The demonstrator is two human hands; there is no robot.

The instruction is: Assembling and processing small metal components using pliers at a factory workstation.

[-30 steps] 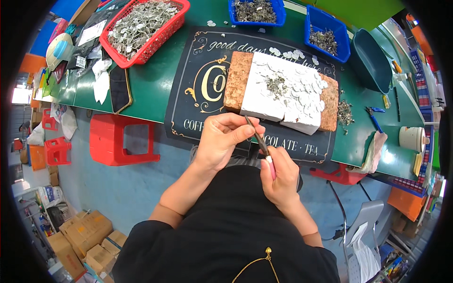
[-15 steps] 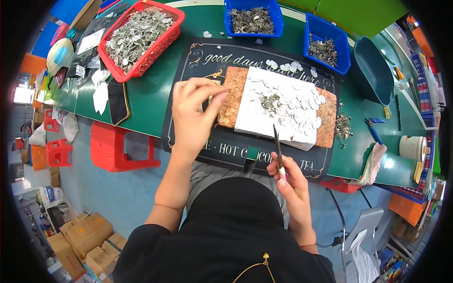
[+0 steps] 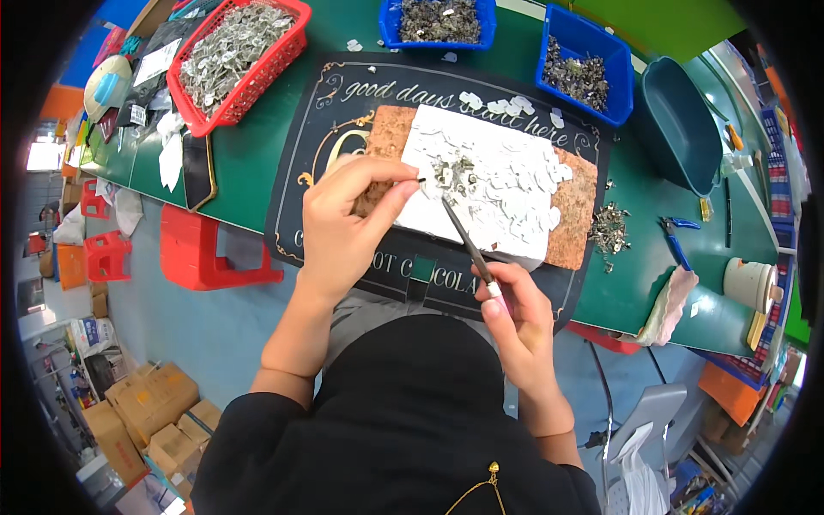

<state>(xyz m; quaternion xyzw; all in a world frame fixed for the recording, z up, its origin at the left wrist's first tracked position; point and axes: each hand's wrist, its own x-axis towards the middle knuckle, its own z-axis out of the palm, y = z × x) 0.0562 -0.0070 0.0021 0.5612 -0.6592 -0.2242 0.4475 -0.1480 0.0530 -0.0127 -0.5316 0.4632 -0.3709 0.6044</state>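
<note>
Fingers [image 3: 390, 184] of left hand [image 3: 343, 227] pinch one tiny dark part at near-left edge of white sheet on cork board [image 3: 481, 184]. Right hand [image 3: 519, 318] grips thin dark tweezers [image 3: 463, 240], tip at small metal-part pile [image 3: 455, 172] mid-sheet. Pile small; more parts in blue bins [image 3: 584, 69] far on green bench [image 3: 635, 189]: much sorting left, likely.

Small-parts workshop, green workbench [image 3: 283, 129], parts bins [image 3: 586, 64], stacked cartons [image 3: 142, 412]

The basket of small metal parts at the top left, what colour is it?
Red; the plastic mesh basket shows clearly in the head view.

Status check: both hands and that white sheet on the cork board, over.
Left hand pinching small part. Right hand holds tweezers, tip over white sheet. Nothing blocking.
</note>
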